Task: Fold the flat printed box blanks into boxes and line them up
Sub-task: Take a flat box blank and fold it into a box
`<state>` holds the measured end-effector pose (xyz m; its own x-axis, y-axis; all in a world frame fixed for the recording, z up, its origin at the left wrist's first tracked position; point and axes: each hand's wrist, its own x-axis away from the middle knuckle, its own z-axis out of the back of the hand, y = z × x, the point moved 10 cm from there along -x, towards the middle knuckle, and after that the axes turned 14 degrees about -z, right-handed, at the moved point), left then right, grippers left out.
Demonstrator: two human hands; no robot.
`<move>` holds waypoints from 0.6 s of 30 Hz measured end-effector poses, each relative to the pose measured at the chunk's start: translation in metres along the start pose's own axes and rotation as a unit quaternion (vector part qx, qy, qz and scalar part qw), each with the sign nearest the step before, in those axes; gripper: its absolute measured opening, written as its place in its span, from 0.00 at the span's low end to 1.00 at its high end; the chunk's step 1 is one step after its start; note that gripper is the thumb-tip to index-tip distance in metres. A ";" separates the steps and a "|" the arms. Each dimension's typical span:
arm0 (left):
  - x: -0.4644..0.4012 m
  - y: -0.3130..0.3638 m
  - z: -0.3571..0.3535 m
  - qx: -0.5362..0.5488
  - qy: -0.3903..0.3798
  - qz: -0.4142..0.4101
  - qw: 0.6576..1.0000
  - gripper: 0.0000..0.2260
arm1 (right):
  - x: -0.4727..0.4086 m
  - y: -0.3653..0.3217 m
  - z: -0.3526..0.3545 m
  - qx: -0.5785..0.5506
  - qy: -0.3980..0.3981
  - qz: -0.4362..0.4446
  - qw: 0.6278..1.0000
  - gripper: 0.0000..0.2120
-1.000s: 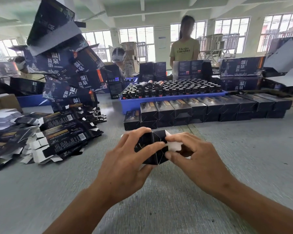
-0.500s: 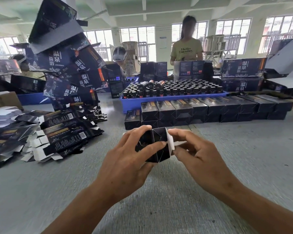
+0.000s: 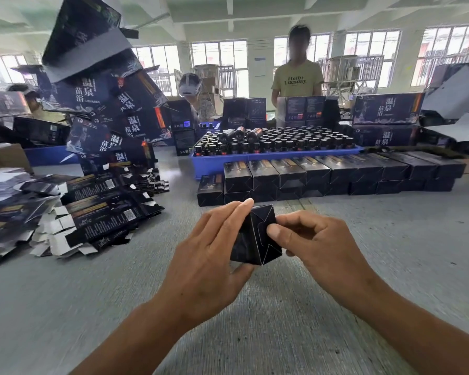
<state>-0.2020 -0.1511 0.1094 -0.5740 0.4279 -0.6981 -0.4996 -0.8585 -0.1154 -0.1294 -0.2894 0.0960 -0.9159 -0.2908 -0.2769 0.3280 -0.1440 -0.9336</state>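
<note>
Both hands (image 3: pixel 209 255) (image 3: pixel 320 244) around end-on box (image 3: pixel 255 239)

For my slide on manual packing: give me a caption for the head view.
Both hands, left hand and right hand, close a black box before the row of finished boxes.

Held box (image 3: pixel 255 236): showing glossy black with thin pale crease lines.
Flat blanks (image 3: pixel 98 220): showing black print, white text, barcodes and white undersides.
Lined-up boxes (image 3: pixel 317 171): showing black with orange-gold bands.
Tray (image 3: pixel 255 161): showing bright blue.
Table (image 3: pixel 390 253): showing grey.
Person's shirt (image 3: pixel 297 79): showing pale yellow with dark lettering.
</note>
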 end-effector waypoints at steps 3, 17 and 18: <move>0.000 0.001 0.000 0.001 0.006 -0.004 1.000 0.37 | 0.001 -0.003 0.003 0.008 0.018 0.010 1.000 0.08; -0.003 0.004 -0.001 0.030 0.013 0.008 0.999 0.36 | 0.006 -0.008 0.006 0.089 0.079 0.027 0.992 0.04; -0.003 0.005 -0.001 0.035 0.015 0.008 0.999 0.36 | 0.006 -0.008 0.007 0.103 0.090 0.029 0.990 0.02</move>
<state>-0.2018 -0.1566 0.1101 -0.5633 0.4041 -0.7207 -0.5344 -0.8434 -0.0552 -0.1361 -0.2965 0.1028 -0.9148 -0.1338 -0.3812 0.4039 -0.3281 -0.8539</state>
